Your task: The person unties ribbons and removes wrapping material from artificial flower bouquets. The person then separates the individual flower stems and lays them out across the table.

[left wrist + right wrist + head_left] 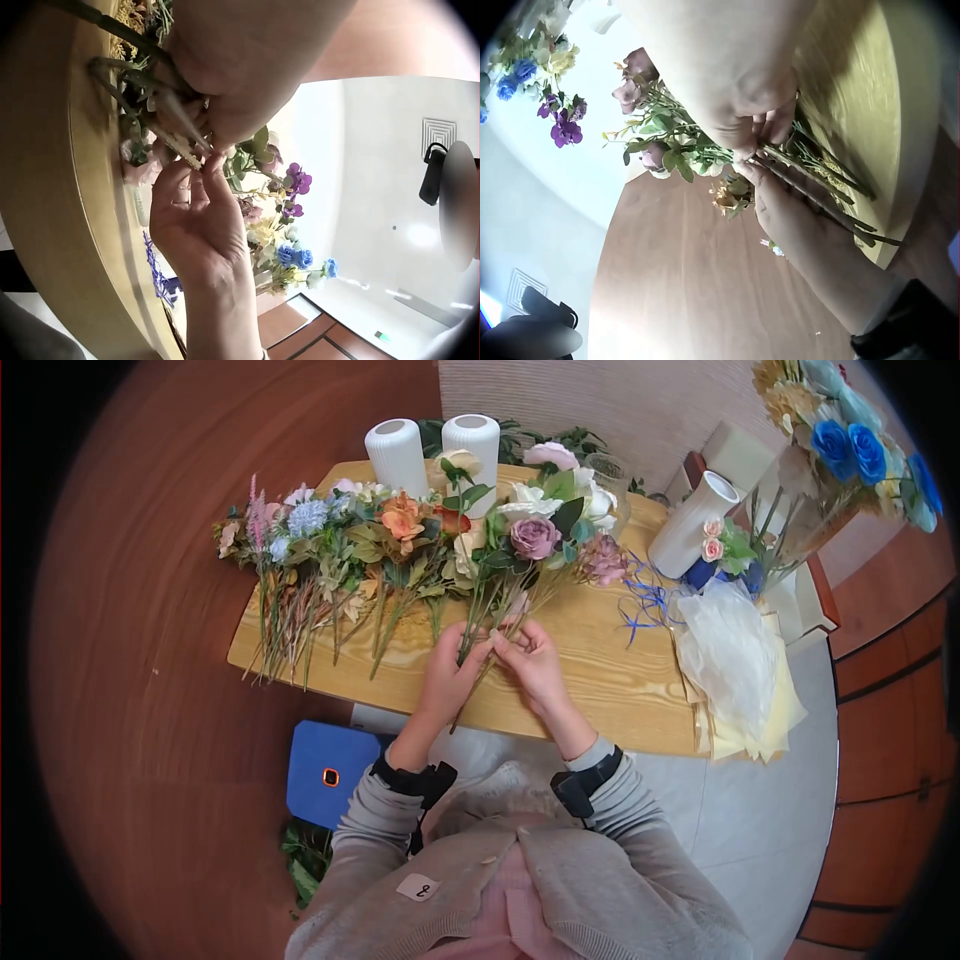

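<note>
Both hands meet at the near part of the bench (590, 690): the left hand (447, 678) is closed around a small bunch of flower stems (478, 622), and the right hand (535, 663) pinches the same stems with its fingertips just beside it. I judge the bouquet is only begun, because few stems are gathered. Many loose flowers (320, 550) lie to the left of the hands, and the wrapping paper (735, 660) and blue ribbon (645, 605) to the right look untouched.
</note>
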The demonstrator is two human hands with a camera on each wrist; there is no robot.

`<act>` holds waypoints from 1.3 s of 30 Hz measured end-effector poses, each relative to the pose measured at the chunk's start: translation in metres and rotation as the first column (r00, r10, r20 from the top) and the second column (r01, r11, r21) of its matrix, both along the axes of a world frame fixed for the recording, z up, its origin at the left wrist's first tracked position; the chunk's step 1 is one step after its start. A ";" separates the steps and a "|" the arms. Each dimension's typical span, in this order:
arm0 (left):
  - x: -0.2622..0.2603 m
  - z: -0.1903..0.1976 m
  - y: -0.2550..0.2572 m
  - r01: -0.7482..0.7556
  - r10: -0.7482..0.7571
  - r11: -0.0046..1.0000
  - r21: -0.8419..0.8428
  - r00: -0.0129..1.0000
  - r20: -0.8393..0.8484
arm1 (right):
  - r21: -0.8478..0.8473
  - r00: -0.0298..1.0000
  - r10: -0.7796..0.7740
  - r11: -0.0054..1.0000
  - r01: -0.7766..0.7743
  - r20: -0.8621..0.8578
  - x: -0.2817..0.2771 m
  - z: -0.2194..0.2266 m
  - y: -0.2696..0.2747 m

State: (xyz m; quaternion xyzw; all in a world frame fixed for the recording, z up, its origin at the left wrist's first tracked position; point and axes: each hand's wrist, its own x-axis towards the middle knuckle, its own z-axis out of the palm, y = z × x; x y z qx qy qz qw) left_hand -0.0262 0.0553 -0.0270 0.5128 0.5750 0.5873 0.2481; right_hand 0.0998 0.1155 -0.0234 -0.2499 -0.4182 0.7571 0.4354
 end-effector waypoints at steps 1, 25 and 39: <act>0.000 0.001 0.000 0.023 -0.023 1.000 0.008 0.999 0.039 | 0.000 1.000 -0.002 1.000 0.002 -0.001 0.002 0.001 0.000; -0.011 0.045 -0.006 0.042 -0.099 0.988 0.150 0.915 0.391 | 0.267 0.968 -0.149 0.959 0.092 0.202 0.029 0.001 0.012; -0.182 0.128 -0.073 -0.534 0.534 0.781 0.323 0.840 0.097 | 0.683 0.567 -0.440 0.648 -0.337 0.696 -0.006 0.014 0.053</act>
